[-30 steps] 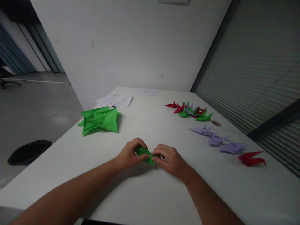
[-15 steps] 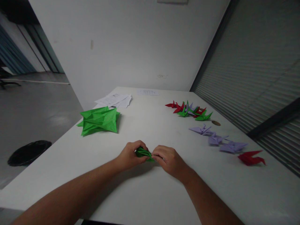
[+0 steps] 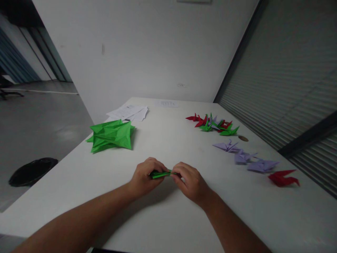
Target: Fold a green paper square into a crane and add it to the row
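A small folded piece of green paper [image 3: 160,174] is held just above the table, partly hidden by fingers. My left hand [image 3: 146,175] is closed around its left part, thumb below and fingers above. With thumb and fingertips, my right hand [image 3: 188,180] pinches the right end of the same paper. To the left lies a stack of creased green paper sheets [image 3: 113,136]. On the right, a red paper crane [image 3: 283,178] and several lilac paper cranes [image 3: 243,156] form a slanting row.
Farther back on the white table [image 3: 168,138] sits a cluster of red, green and lilac cranes [image 3: 214,124]. Printed sheets [image 3: 129,112] lie at the back left. A round cable hole [image 3: 243,138] is near the right edge. A black-lined bin [image 3: 33,171] stands on the floor left.
The green paper has been pressed flatter between my hands; its layers gaped more before. My left fingers have closed over it a little. The other things have stayed in place.
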### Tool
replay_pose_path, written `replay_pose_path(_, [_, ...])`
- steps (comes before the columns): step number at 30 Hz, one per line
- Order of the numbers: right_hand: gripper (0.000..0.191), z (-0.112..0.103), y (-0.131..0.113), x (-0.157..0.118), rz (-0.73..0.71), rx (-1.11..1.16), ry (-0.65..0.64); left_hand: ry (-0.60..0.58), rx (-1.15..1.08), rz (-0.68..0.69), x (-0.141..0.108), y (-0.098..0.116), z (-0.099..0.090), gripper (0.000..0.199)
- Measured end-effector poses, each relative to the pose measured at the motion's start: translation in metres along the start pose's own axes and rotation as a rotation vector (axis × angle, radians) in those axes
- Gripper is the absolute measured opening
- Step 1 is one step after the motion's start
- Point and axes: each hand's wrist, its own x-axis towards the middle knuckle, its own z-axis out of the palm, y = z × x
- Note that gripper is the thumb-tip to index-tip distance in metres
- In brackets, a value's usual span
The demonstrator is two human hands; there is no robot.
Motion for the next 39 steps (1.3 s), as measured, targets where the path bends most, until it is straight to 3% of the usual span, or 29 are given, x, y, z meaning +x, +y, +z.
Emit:
replay_pose_path(3, [0.008,-0.002,-0.001,0.001,-0.023,0.006,-0.004,0.008,0.004,0.065,0.000,0.001,-0.001,0.018])
replay_pose_path(11, [0.011,-0.003,-0.004,0.001,-0.012,0.075,0.021,-0.035,-0.002,0.074,0.001,0.003,-0.003,0.017])
replay_pose_path(16, [0.011,-0.003,-0.007,0.001,0.027,0.118,0.043,-0.040,-0.034,0.001,0.001,0.006,-0.002,0.020])
replay_pose_path(24, [0.011,0.001,-0.006,0.002,0.064,0.105,0.010,0.013,-0.013,-0.005,-0.003,0.005,0.001,0.020])
replay_pose_path(31, [0.013,0.008,-0.008,0.003,0.215,0.092,0.028,0.066,-0.048,-0.264,-0.006,0.003,0.007,0.021])
replay_pose_path(36, [0.007,0.008,-0.005,0.005,0.409,0.215,0.016,0.074,-0.231,-0.531,-0.002,-0.004,0.010,0.028])
replay_pose_path(39, [0.004,0.010,0.000,0.003,0.509,0.305,0.004,0.077,-0.280,-0.598,-0.002,-0.008,0.011,0.031])
